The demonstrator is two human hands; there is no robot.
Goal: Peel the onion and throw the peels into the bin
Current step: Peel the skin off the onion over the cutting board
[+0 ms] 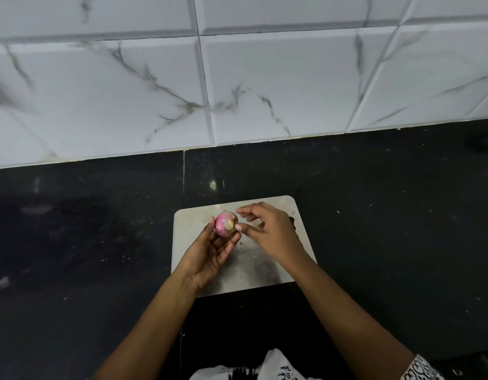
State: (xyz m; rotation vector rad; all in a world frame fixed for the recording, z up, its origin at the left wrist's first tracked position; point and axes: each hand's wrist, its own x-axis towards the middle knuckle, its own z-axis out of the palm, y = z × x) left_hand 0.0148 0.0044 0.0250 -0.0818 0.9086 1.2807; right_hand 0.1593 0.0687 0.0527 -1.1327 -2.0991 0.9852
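A small pink-red onion (pixel 225 223) with a pale root end facing me is held above a light cutting board (pixel 245 264). My left hand (pixel 210 253) grips it from below and the left, thumb on its left side and fingertips under it. My right hand (pixel 267 231) is at the onion's right side, its thumb tip touching the onion near the root end and its fingers curled above. No loose peel or bin is in view.
The cutting board lies on a black stone counter (pixel 86 242) with small specks on it. A white marbled tile wall (pixel 237 78) rises behind. A patterned white cloth (pixel 278 366) shows at the bottom edge.
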